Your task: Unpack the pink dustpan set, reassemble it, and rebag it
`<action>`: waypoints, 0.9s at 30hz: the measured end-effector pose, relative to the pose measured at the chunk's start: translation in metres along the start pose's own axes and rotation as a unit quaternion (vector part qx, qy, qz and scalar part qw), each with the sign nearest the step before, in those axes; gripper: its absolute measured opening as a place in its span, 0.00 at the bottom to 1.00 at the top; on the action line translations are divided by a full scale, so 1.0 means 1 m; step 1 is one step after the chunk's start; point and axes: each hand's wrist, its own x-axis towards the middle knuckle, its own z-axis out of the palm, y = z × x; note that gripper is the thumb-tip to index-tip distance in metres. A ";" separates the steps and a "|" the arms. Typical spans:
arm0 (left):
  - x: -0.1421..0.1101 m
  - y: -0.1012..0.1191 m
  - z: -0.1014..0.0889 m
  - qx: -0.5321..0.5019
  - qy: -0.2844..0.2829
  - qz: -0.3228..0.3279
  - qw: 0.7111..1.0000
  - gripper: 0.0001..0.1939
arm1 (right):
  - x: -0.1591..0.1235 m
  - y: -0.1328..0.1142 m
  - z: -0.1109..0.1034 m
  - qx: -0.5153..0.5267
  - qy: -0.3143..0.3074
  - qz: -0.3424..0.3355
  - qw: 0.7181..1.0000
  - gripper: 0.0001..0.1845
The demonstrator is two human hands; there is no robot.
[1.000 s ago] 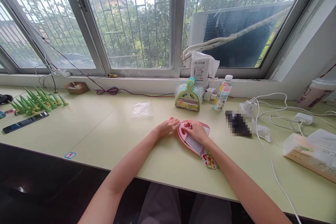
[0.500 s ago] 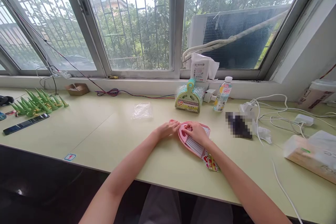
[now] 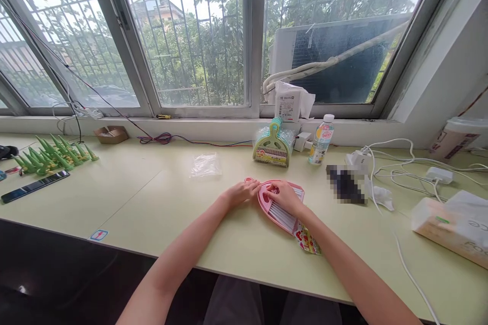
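A small pink dustpan with a white-bristled brush [image 3: 280,210] lies flat on the pale green table [image 3: 152,198], in front of me. A printed card [image 3: 308,241] sticks out from under its near end. My left hand [image 3: 240,193] rests at the pan's handle end, fingers curled on it. My right hand [image 3: 284,195] lies on top of the pan, fingers pressed onto the brush. A green dustpan set in clear wrap [image 3: 272,144] stands further back by the window sill.
An empty clear bag [image 3: 206,165] lies left of centre. A small bottle [image 3: 320,139], chargers and white cables [image 3: 404,162] and a tissue pack [image 3: 450,223] fill the right. Green spiky pieces [image 3: 53,152], a dark phone [image 3: 34,186] and a small cardboard box [image 3: 110,133] sit at the left.
Both hands stay on the pink dustpan with little movement; the view has tilted up slightly, so everything sits a little lower in the picture.
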 end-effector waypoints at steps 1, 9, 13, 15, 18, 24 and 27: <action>0.000 0.000 0.000 0.000 -0.002 0.000 1.000 0.17 | 0.000 0.001 0.000 0.001 -0.002 0.001 1.000 0.10; -0.001 0.000 0.001 0.016 0.007 0.010 1.000 0.16 | 0.001 0.004 0.000 -0.009 -0.014 -0.005 1.000 0.10; -0.002 -0.002 -0.001 0.029 0.012 0.016 0.999 0.17 | 0.000 0.002 0.000 -0.013 -0.007 -0.003 1.000 0.10; -0.003 -0.006 -0.001 0.032 0.029 0.019 0.999 0.16 | -0.001 0.001 0.000 -0.019 -0.001 0.000 1.000 0.10; -0.003 -0.011 0.001 0.026 0.060 0.021 0.998 0.15 | -0.001 -0.001 0.002 -0.027 0.008 0.009 1.000 0.10; -0.002 -0.010 0.006 0.019 0.021 -0.012 1.000 0.13 | -0.001 -0.003 0.002 -0.022 0.003 0.013 1.000 0.10; -0.003 -0.007 0.006 -0.008 0.005 -0.039 0.999 0.13 | -0.002 -0.005 0.002 -0.023 -0.002 0.012 1.000 0.10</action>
